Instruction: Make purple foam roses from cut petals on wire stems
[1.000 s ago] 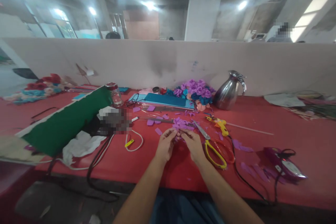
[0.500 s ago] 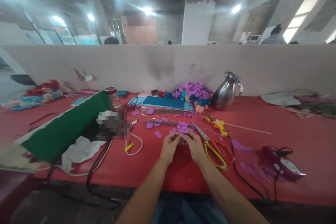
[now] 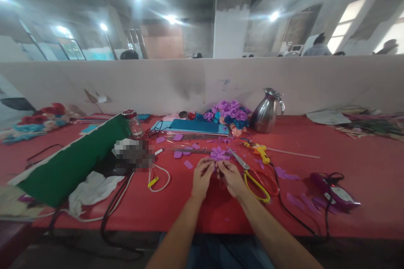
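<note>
My left hand point(image 3: 203, 176) and my right hand point(image 3: 229, 175) meet at the fingertips over the near middle of the red table. Between them the fingers pinch the underside of a purple craft flower point(image 3: 219, 154), whose petals show just beyond the fingertips. What lies right between the fingers is mostly hidden. Beside my right hand rest large scissors point(image 3: 257, 185) with one yellow and one red handle loop, blades pointing away. Loose purple petal pieces point(image 3: 188, 164) are scattered to the left of the flower.
A yellow glue gun point(image 3: 262, 154) with its cord lies to the right, near a purple device point(image 3: 335, 192). Finished purple flowers point(image 3: 230, 111) are heaped at the back by a steel jug point(image 3: 267, 113). At left stand a green board point(image 3: 72, 159) and a glass jar point(image 3: 135, 126).
The flower has tipped away from me and sits flatter beyond the fingertips. Both hands stay together, with their fingers shifted slightly. The whole view has swung a little to the right.
</note>
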The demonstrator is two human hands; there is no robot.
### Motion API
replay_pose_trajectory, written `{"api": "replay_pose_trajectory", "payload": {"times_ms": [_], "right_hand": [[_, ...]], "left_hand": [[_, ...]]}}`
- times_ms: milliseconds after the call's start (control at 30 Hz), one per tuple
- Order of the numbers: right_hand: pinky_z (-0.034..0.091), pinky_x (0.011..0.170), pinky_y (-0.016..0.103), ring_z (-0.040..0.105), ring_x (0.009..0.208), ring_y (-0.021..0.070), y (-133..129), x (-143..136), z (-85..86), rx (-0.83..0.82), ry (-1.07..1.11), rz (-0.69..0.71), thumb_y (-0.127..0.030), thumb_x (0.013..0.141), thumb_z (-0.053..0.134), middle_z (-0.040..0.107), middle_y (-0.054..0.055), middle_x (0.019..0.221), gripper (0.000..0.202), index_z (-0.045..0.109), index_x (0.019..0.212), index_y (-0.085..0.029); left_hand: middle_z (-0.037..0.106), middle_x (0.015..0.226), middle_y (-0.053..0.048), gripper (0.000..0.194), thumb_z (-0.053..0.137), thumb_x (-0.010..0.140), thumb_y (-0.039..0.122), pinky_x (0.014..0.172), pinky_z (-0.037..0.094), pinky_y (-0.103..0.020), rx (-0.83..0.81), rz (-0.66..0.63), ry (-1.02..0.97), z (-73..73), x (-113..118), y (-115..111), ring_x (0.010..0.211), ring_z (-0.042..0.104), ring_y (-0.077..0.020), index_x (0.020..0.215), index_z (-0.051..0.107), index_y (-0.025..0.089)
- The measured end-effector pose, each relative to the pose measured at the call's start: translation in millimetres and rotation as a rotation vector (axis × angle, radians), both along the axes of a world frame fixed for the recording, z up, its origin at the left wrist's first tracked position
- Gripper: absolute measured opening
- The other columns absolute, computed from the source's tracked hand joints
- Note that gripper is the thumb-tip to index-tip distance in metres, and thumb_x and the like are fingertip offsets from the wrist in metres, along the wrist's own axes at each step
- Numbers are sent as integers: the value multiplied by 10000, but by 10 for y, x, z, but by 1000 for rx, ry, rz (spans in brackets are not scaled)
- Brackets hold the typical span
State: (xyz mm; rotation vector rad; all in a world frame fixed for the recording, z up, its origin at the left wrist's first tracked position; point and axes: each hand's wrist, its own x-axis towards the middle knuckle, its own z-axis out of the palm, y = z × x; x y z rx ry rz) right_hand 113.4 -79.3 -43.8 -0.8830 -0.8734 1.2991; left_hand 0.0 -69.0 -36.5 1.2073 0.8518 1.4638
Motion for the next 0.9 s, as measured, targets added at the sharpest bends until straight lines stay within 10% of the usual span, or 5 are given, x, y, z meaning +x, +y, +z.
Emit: {"api": "replay_pose_trajectory", "payload": {"times_ms": [500, 733, 900], "right_hand": [[238, 375, 201, 361, 362, 57, -50, -104, 34, -121, -72, 102, -723, 629, 638, 454, -70, 444, 552, 520, 595, -185], [275, 462, 215, 392, 428, 87, -524, 3, 162, -3, -628, 249, -499, 798, 582, 474, -52, 438, 397, 578, 553, -187], [409, 662, 286, 609, 723, 187, -402, 895, 251, 102, -1143, -94, -322, 819, 513, 702, 31, 774, 215, 704, 808, -221]], "left_hand": [[544, 501, 17, 224, 769, 654, 321, 427, 435, -238, -283, -391, -216, 46, -21, 7, 426, 509, -104, 600, 658, 134], [647, 609, 43, 156, 788, 628, 200, 596, 490, -196, -409, -130, -708, 14, -174, 183, 554, 595, -65, 703, 655, 168], [660, 607, 28, 184, 821, 567, 202, 582, 462, -178, -378, -21, -611, 26, -150, 173, 571, 604, -66, 673, 678, 156]]}}
